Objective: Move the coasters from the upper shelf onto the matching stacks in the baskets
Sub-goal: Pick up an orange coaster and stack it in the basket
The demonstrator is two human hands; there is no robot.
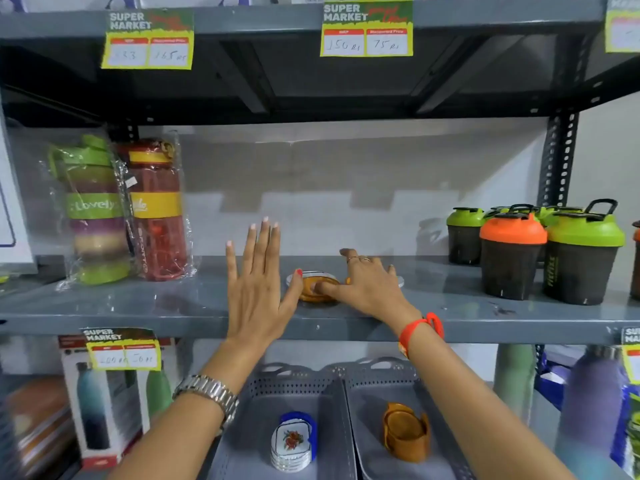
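An amber round coaster lies on the grey upper shelf, over a white coaster whose rim shows behind it. My right hand rests on the amber coaster with fingertips pressing its top. My left hand is flat and spread, its thumb touching the coaster's left edge. More white rim peeks from behind the right hand. Below, the left grey basket holds a stack of white floral coasters in a blue holder. The right grey basket holds an amber stack.
Wrapped green and red bottles stand at the shelf's left. Shaker cups with green and orange lids stand at its right. Boxed bottles sit left of the baskets, and steel bottles to their right. A dark shelf with price tags hangs overhead.
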